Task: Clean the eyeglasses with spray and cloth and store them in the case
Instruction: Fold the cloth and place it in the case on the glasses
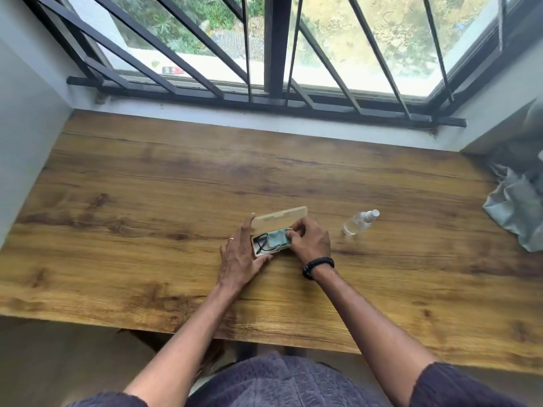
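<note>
Just below frame centre: open beige eyeglass case [266, 251], lid [279, 217] tilted back, dark eyeglasses [260, 243] lying inside with a blue-grey cleaning cloth [277, 237] draped over them. Left hand [239, 257] spread flat against the case's left end, fingers released, bracing rather than gripping. Right hand [310, 239] curled at the case's right end, fingertips pinching the cloth's edge.

Likely risks: cloth bunched over the rim and caught when the lid closes; a temple tip riding above the rim and pinched; case skidding if the bracing palm slips. Clear spray bottle [360, 223] lying on its side right of centre, near the right wrist, easily rolled.

Wood-grain table [147, 201] under a barred window [264, 54] across the top; crumpled grey fabric [517, 207] at right edge.
</note>
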A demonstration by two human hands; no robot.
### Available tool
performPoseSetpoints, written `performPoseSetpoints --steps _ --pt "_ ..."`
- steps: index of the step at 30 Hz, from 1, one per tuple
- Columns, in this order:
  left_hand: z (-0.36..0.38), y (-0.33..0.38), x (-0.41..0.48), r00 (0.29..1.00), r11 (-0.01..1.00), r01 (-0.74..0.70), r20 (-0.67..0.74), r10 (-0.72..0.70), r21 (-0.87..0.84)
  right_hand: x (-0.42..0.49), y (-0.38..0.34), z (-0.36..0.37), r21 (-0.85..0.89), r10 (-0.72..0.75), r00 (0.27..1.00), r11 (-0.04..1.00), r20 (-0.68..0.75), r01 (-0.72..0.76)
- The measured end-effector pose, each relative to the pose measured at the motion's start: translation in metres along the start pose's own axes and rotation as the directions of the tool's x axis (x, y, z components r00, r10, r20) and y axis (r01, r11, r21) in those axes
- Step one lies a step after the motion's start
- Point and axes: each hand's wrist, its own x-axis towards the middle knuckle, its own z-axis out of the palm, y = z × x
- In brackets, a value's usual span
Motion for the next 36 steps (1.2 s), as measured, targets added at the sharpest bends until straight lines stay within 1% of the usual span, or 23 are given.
performPoseSetpoints --steps 3,5,7,9,13,16,19,21,25,29,33,36 --pt "-0.002 -0.005 0.006 1.000 1.000 -0.010 0.026 0.010 0.009 -0.003 0.006 -0.007 0.069 -0.003 1.000 0.998 -0.020 0.004" --pt "-0.005 -0.006 0.010 0.999 0.999 -0.030 0.024 0.030 0.013 -0.007 0.015 -0.014 0.110 -0.018 0.998 0.994 -0.065 0.026" --pt "-0.008 -0.008 0.014 0.998 0.999 -0.052 0.028 0.052 0.011 -0.009 0.028 -0.020 0.093 -0.067 0.993 0.993 -0.095 0.076" --pt "-0.009 -0.011 0.018 0.996 0.997 -0.079 0.045 0.078 0.019 -0.008 0.040 -0.026 0.030 -0.127 0.991 0.991 -0.036 0.128" --pt "-0.014 -0.014 0.024 0.990 0.991 -0.122 0.076 0.117 0.062 0.000 0.047 -0.033 -0.079 -0.199 0.965 0.973 0.173 0.215" --pt "-0.015 -0.015 0.029 0.987 0.988 -0.141 0.093 0.134 0.067 0.011 0.045 -0.032 -0.152 -0.259 0.933 0.941 0.250 0.302" --pt "-0.014 -0.017 0.032 0.984 0.985 -0.163 0.084 0.157 0.059 0.020 0.043 -0.033 -0.220 -0.273 0.906 0.910 0.324 0.352" --pt "-0.015 -0.018 0.034 0.982 0.984 -0.170 0.089 0.165 0.059 0.022 0.043 -0.033 -0.245 -0.284 0.894 0.892 0.347 0.379" --pt "-0.018 -0.017 0.036 0.977 0.975 -0.206 0.081 0.199 0.083 0.019 0.046 -0.030 -0.270 -0.314 0.897 0.876 0.312 0.400" --pt "-0.016 -0.020 0.036 0.969 0.962 -0.247 0.052 0.243 0.112 0.015 0.051 -0.027 -0.261 -0.377 0.890 0.860 0.256 0.439" --pt "-0.015 -0.025 0.035 0.963 0.956 -0.270 0.050 0.266 0.115 0.009 0.052 -0.027 -0.268 -0.447 0.870 0.830 0.207 0.489" --pt "-0.015 -0.028 0.033 0.954 0.946 -0.299 0.041 0.297 0.128 0.008 0.054 -0.026 -0.276 -0.473 0.858 0.813 0.200 0.513"
